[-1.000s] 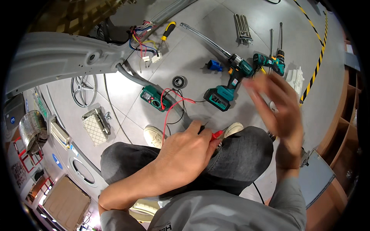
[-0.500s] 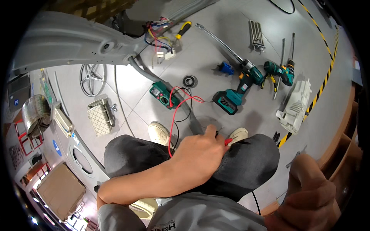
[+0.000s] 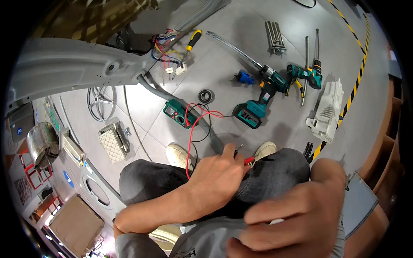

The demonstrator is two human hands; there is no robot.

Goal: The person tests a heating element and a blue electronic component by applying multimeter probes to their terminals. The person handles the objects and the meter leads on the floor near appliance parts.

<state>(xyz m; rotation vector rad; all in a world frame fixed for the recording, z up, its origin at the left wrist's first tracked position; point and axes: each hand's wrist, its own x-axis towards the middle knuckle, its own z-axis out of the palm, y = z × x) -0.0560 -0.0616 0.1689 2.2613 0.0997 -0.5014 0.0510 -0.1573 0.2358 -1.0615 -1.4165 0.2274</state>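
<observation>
My left hand (image 3: 218,174) is closed around the red test probe (image 3: 249,161) and a black probe (image 3: 235,152), above my knees. A red and a black lead run from there to a green multimeter (image 3: 176,113), which lies against a grey hose (image 3: 155,91) on the floor. Close to the camera at lower right, my right hand (image 3: 297,210) is slightly blurred with its fingers curled. A small white bit (image 3: 276,221) shows between those fingers; what it is I cannot make out.
A cordless tool (image 3: 262,96), a green drill (image 3: 307,75), a blue part (image 3: 244,77), a bearing (image 3: 205,96), a heating element (image 3: 275,38) and a white plastic housing (image 3: 325,112) lie ahead. The grey machine panel (image 3: 81,64) with a wire bundle (image 3: 167,49) stands at upper left.
My right hand has swung left and inward from the lower right, in front of my torso. My left hand has shifted slightly left, still gripping the probes. The view has tilted slightly.
</observation>
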